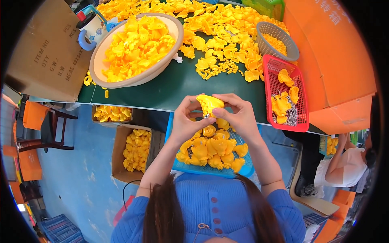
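Note:
Between the fingertips of my left hand (187, 121) and my right hand (238, 112) is a yellow curved plastic part (210, 104), held just off the table's front edge. A small metallic bit shows at its lower end, beside my left thumb. Both hands pinch the part, one from each side. Below them, a blue plastic basket (250, 164) in front of my body holds assembled-looking yellow plastic pieces (214, 150). To the right of my hands stands a red basket (306, 106) with several yellow shells and a heap of small silver metal pieces (291, 116).
A wide beige basin (133, 81) full of yellow shells stands on the green table (150, 94). Loose yellow parts (227, 24) cover its far side, near a grey basket (292, 53). Cardboard boxes (117, 158) with yellow parts sit below. A co-worker (344, 166) is at the right.

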Available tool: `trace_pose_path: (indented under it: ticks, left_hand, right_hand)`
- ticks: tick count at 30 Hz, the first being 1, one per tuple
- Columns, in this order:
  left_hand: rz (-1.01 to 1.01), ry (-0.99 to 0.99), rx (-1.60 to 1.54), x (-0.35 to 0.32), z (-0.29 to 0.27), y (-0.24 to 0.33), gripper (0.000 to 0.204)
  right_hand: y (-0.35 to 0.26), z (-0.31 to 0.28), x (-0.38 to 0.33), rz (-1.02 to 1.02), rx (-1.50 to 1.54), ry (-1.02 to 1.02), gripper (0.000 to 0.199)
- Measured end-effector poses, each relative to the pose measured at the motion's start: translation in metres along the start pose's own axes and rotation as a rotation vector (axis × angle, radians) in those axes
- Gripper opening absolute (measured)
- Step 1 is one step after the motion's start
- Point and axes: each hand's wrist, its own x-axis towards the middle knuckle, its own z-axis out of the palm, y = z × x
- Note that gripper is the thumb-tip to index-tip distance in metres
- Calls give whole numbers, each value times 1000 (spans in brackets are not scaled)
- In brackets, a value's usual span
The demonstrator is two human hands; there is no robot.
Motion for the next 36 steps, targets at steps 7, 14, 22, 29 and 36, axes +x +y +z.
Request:
trace_pose_path:
  ticks: [7,14,22,29,36]
  left_hand:
    - [-10,-28,-8,0,0,1,59]
    - [-51,-25,-64,-1,-1,0,59]
    - [-25,0,-16,0,0,-1,58]
    - [-11,71,-111,-7,11,-6,63]
    - [-13,-33,75,2,7,3,72]
  right_hand:
    - [0,-2,1,10,1,-1,39]
    - [-4,-2,2,72,72,-26,38]
    - [-1,-2,2,99,131,-42,38]
    - [-1,5,-1,-66,-57,-6,40]
    - [9,1,-4,-108,117,17,41]
